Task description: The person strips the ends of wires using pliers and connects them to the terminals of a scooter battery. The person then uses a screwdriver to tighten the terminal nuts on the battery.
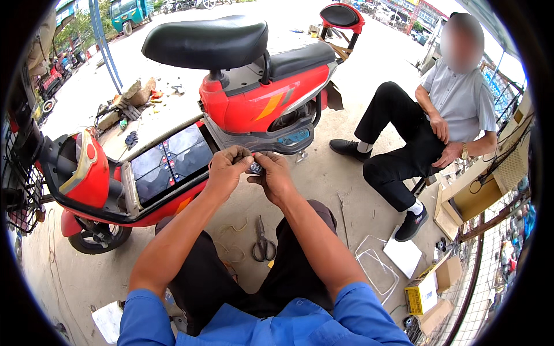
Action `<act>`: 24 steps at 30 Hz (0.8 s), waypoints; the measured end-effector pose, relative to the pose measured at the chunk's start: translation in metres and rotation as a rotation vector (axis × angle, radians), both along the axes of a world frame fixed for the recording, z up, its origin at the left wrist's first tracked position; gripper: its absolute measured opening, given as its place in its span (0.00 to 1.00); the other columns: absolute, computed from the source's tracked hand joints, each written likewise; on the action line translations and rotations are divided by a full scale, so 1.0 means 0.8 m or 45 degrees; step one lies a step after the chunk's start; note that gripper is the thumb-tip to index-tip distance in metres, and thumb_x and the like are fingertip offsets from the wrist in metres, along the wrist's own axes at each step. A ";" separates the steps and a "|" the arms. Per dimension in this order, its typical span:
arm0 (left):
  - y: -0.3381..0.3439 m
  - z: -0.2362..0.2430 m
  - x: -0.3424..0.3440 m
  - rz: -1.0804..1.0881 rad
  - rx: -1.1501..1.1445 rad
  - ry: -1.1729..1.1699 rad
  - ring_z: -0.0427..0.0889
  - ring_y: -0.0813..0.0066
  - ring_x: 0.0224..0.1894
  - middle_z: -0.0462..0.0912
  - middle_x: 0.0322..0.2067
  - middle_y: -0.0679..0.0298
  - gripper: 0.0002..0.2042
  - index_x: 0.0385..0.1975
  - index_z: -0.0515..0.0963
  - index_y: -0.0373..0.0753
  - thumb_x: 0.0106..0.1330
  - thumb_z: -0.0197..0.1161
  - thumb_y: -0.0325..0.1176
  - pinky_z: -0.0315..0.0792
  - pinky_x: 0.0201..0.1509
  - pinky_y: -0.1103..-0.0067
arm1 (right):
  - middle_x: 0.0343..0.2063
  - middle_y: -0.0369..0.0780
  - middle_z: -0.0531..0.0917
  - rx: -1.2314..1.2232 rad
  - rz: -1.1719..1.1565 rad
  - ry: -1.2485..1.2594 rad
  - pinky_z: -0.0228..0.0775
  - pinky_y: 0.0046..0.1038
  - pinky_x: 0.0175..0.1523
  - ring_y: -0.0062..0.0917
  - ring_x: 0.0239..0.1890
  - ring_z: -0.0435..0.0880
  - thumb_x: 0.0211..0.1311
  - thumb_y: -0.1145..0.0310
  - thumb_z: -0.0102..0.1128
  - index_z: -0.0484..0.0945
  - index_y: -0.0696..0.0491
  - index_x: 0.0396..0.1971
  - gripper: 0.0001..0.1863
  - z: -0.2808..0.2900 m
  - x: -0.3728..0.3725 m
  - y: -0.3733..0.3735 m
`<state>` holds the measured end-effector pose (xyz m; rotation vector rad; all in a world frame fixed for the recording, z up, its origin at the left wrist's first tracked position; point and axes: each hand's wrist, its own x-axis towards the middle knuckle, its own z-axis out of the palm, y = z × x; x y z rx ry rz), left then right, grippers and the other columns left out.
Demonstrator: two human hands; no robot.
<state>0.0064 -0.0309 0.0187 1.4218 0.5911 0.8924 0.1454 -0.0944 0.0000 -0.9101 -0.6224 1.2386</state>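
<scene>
Both hands meet in front of me, beside the open footboard of a red electric scooter [254, 109]. Between the fingertips is a small dark, shiny piece [255, 168], too small to name. My right hand [273, 176] is closed in a pinch around it. The fingers of my left hand [229, 166] are pinched together at its upper edge; whatever they grip is hidden. Left of my hands, black batteries [151, 167] with red and blue terminals fill the scooter's uncovered floor compartment.
Black-handled scissors [264, 248] lie on the ground between my knees, near a thin yellowish cord [234, 248]. At right sits a person [461, 98] in a grey shirt. A yellow carton [424, 294] and white board [403, 252] lie lower right; gloves and rubble lie beyond the scooter.
</scene>
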 end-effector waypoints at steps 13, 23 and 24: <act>-0.005 -0.001 -0.005 -0.136 0.041 -0.048 0.77 0.82 0.34 0.80 0.29 0.70 0.03 0.35 0.80 0.34 0.69 0.65 0.26 0.71 0.41 0.81 | 0.31 0.39 0.84 -0.020 -0.069 0.018 0.74 0.22 0.28 0.22 0.27 0.83 0.76 0.65 0.58 0.80 0.61 0.39 0.13 -0.007 0.006 0.004; 0.001 -0.006 -0.006 -0.213 0.076 0.003 0.77 0.83 0.37 0.81 0.31 0.71 0.03 0.35 0.80 0.35 0.68 0.65 0.27 0.70 0.45 0.82 | 0.26 0.40 0.83 -0.080 -0.184 0.059 0.70 0.22 0.27 0.23 0.24 0.81 0.75 0.66 0.59 0.80 0.61 0.36 0.12 -0.004 0.008 0.005; 0.000 -0.005 -0.005 -0.214 0.074 0.004 0.77 0.84 0.37 0.80 0.31 0.71 0.03 0.35 0.80 0.35 0.68 0.65 0.27 0.69 0.44 0.82 | 0.26 0.40 0.83 -0.085 -0.197 0.064 0.70 0.22 0.27 0.23 0.24 0.81 0.75 0.66 0.59 0.79 0.61 0.35 0.12 -0.005 0.009 0.005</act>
